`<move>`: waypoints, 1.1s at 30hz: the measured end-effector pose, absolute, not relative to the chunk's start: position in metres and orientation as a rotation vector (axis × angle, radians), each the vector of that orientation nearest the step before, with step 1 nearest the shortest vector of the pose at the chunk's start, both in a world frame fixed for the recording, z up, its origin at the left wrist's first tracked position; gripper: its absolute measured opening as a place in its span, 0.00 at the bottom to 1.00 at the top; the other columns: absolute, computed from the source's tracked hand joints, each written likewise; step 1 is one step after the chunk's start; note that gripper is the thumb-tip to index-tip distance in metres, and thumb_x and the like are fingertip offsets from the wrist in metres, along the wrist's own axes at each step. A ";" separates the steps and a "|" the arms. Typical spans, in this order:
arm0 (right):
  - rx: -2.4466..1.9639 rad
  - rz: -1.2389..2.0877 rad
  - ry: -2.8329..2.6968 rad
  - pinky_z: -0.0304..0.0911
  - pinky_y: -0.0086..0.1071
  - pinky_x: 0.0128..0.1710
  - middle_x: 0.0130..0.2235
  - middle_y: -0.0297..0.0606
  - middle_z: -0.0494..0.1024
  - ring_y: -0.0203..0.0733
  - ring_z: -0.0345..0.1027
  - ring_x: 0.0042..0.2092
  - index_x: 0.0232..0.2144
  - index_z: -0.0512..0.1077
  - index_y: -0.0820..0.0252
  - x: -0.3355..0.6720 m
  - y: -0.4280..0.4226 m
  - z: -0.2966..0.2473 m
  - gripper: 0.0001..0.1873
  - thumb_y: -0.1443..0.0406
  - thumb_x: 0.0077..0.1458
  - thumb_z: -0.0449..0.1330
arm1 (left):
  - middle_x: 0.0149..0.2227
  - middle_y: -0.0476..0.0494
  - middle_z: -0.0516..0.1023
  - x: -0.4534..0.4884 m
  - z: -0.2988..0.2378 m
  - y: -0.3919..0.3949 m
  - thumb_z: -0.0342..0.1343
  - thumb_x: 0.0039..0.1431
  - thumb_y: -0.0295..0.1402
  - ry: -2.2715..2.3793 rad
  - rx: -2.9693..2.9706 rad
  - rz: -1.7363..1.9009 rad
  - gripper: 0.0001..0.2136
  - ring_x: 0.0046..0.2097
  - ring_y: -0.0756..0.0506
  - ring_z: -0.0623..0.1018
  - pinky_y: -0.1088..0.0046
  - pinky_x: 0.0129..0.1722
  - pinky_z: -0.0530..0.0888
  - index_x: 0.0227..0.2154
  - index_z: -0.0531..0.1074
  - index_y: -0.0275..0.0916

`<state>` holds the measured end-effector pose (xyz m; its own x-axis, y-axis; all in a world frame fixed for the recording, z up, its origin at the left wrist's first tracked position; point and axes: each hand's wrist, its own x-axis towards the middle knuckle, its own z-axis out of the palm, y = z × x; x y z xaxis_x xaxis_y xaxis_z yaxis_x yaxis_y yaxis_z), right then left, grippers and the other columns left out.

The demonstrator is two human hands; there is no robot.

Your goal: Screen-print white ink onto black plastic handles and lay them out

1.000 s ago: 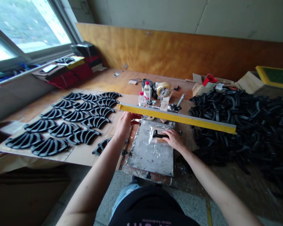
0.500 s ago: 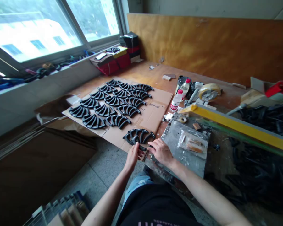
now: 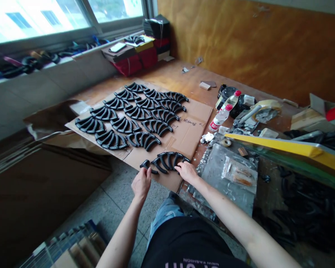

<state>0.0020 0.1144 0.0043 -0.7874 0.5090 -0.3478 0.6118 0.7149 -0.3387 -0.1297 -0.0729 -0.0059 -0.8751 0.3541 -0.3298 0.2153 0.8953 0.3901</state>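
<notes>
On a cardboard sheet (image 3: 191,128) lie rows of black moulded curved parts (image 3: 125,124), set out in arcs. My left hand (image 3: 141,184) is at the sheet's near edge, its fingers pinching a small black curved piece (image 3: 145,164). Just to the right, my right hand (image 3: 187,172) has its fingertips on a black arc-shaped part (image 3: 167,162), and I cannot tell whether they grip it. This part lies apart from the rows, near the cardboard's front edge.
Right of the cardboard lie a scuffed metal plate (image 3: 229,178) with a plastic packet, a yellow-edged bar (image 3: 281,147), plastic bottles (image 3: 220,117), a tape roll (image 3: 268,108) and a heap of black parts (image 3: 309,201). A wooden bench (image 3: 178,76) runs along a plywood wall.
The view has swung left since the oldest frame, and my hands have moved from the metal plate to the cardboard. My left hand has drawn the small piece leftward from the arc-shaped part.
</notes>
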 end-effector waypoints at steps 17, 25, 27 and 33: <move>1.123 -0.665 2.627 0.64 0.37 0.48 0.47 0.49 0.69 0.49 0.70 0.49 0.47 0.70 0.62 -0.030 0.116 -0.003 0.21 0.54 0.56 0.61 | 0.42 0.40 0.76 -0.115 0.000 -0.038 0.43 0.66 0.44 2.778 0.822 0.323 0.18 0.45 0.41 0.76 0.70 0.36 0.69 0.46 0.75 0.45; 1.121 -0.647 2.622 0.64 0.37 0.48 0.46 0.49 0.70 0.50 0.70 0.48 0.47 0.71 0.62 -0.030 0.116 0.000 0.21 0.54 0.55 0.61 | 0.43 0.39 0.77 -0.119 0.000 -0.035 0.46 0.64 0.42 2.776 0.740 0.396 0.18 0.46 0.41 0.76 0.69 0.41 0.70 0.49 0.75 0.42; 1.119 -0.649 2.623 0.64 0.37 0.48 0.46 0.49 0.70 0.50 0.70 0.48 0.46 0.71 0.62 -0.032 0.117 -0.001 0.21 0.54 0.55 0.62 | 0.42 0.39 0.77 -0.121 0.000 -0.033 0.47 0.64 0.42 2.758 0.747 0.395 0.18 0.46 0.41 0.76 0.69 0.41 0.70 0.49 0.75 0.42; 1.042 -0.709 2.641 0.63 0.35 0.49 0.46 0.46 0.71 0.46 0.70 0.47 0.47 0.72 0.60 -0.033 0.129 -0.003 0.20 0.56 0.55 0.62 | 0.42 0.39 0.78 -0.126 -0.003 -0.028 0.48 0.64 0.41 2.689 0.813 0.460 0.17 0.47 0.42 0.76 0.70 0.44 0.69 0.49 0.75 0.42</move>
